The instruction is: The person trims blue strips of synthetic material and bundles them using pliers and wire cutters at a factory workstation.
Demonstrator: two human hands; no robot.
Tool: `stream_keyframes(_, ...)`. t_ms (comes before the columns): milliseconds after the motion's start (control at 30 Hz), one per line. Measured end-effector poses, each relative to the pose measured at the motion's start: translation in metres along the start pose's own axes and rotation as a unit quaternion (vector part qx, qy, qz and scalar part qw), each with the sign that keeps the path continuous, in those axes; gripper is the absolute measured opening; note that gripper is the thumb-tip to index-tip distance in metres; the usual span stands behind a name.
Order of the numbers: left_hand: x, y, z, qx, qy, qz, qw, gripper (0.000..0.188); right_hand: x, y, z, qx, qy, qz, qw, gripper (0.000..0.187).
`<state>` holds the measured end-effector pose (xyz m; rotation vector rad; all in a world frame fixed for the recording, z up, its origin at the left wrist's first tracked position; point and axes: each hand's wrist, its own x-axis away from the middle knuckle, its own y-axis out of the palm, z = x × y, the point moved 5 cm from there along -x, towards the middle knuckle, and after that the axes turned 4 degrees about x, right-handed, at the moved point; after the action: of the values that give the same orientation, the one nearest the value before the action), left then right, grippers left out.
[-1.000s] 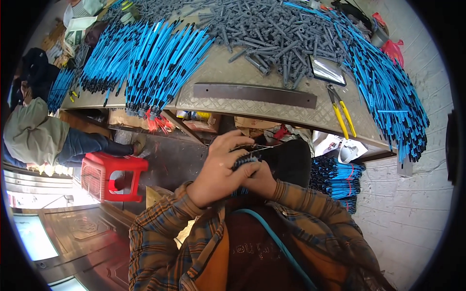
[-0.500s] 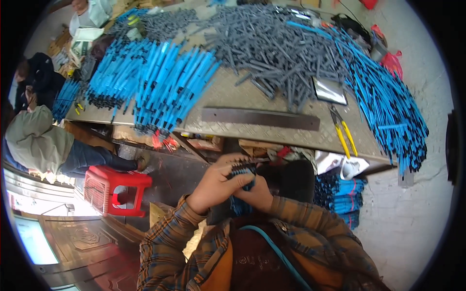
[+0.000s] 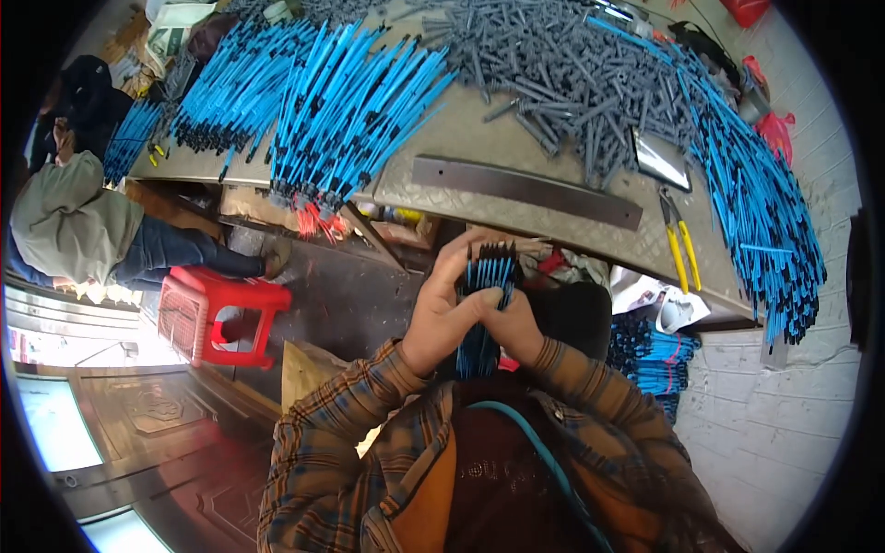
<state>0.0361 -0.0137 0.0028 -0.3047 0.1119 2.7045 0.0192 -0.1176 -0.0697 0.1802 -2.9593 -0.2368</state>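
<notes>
A bundle of thin blue sticks with black ends stands upright between my two hands, in front of my chest. My left hand wraps round its left side, fingers curled behind the top and thumb across the front. Against its lower right side my right hand is closed, its thumb meeting the left one. The bundle's blue lower part shows beneath the hands. Most of the right fingers are hidden behind the sticks.
A metal-topped table carries blue stick piles, a heap of grey plastic pieces, a dark flat bar and yellow-handled pliers. At left are a red stool and a seated person. Tied blue bundles lie under the table.
The bundle now stands more upright, with its black-tipped top in plain sight. My hands have shifted slightly right and stay closed round it. The whole view has tilted a little.
</notes>
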Motion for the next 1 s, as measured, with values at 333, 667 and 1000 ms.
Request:
stream_keyframes(333,-0.001,-0.033,-0.012,0.171,-0.033,0.226,0.958,0.029,-0.006,0.004,0.005,-0.042,0.067,-0.025,0.997,0.017)
stream_keyframes(667,-0.020,-0.037,-0.006,0.094,-0.046,0.141,0.984,0.010,-0.001,0.002,0.000,-0.011,0.048,-0.019,0.999,0.018)
stream_keyframes(1000,-0.072,-0.039,0.021,0.027,-0.074,0.049,0.996,0.024,-0.007,-0.019,0.007,-0.064,0.065,-0.030,0.995,0.018)
